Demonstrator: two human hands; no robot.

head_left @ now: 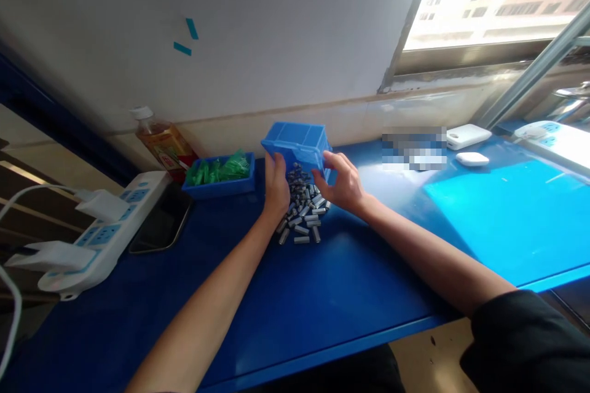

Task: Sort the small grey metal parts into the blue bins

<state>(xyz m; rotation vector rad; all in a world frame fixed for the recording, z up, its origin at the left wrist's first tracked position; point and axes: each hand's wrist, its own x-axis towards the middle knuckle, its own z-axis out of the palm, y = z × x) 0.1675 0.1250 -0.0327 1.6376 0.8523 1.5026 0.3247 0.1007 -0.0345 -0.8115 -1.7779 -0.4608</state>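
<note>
The left hand [276, 189] and right hand [343, 184] hold a tilted bin [295, 135] between them, its mouth at metal parts [302, 219] heaped toward the back edge of the table [341, 295].

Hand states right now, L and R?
Left hand: holding the tipped bin at its left side.
Right hand: holding the same bin at its right side.

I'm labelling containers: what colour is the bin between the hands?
The bin is blue, best seen in the head view.
</note>
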